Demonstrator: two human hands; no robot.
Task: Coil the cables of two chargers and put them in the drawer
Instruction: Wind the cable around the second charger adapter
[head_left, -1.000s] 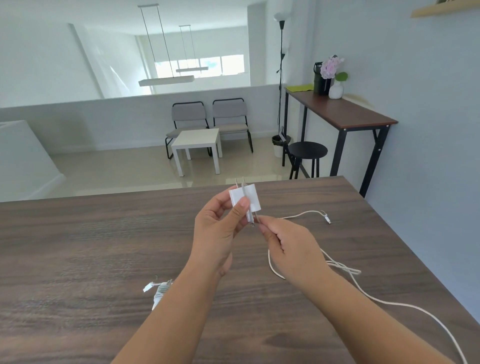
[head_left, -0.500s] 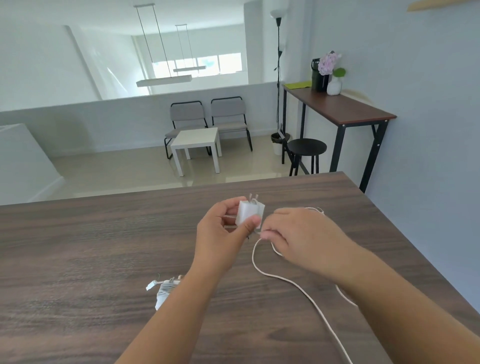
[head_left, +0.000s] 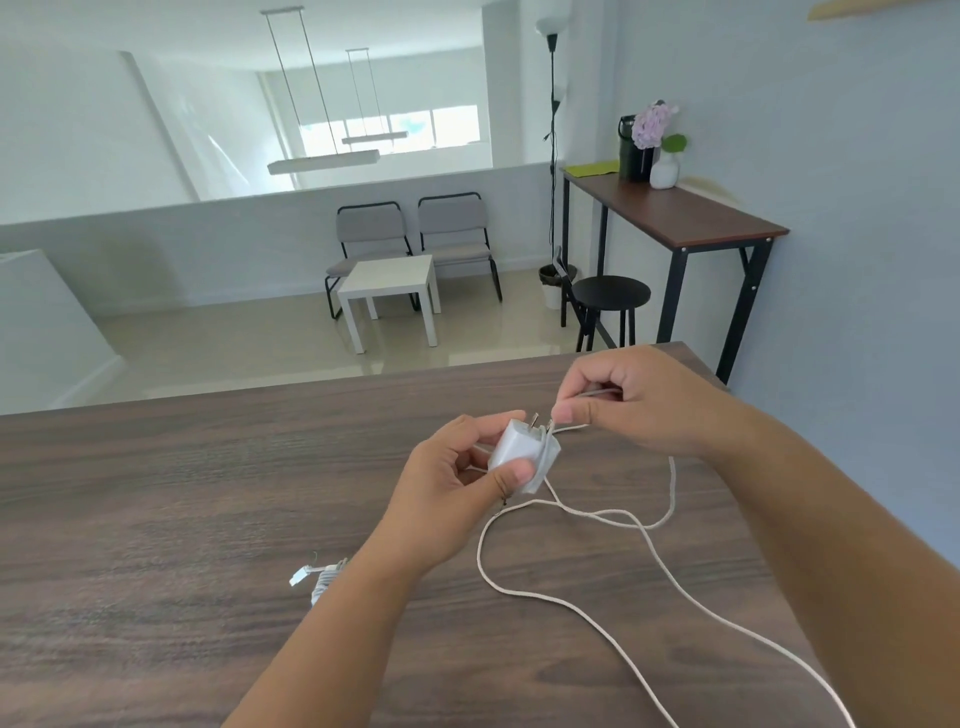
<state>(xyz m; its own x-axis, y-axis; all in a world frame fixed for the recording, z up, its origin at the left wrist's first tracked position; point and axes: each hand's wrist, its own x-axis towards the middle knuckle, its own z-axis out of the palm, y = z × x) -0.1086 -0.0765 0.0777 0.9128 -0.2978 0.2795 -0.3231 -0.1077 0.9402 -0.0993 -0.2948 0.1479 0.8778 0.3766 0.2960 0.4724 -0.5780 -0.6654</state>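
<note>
No legible writing on charger (head_left: 523, 451)

The room is bright with even daylight from the window (head_left: 410, 124) at the back, which is blown out to near white. The pale floor (head_left: 234, 353) carries a soft sheen. The tabletop (head_left: 156, 519) is evenly lit, with only faint, soft shadows under the hands. Wide-angle distortion bends the walls and the tabletop's far edge. Focus is fair throughout, with slight softness overall.
</note>
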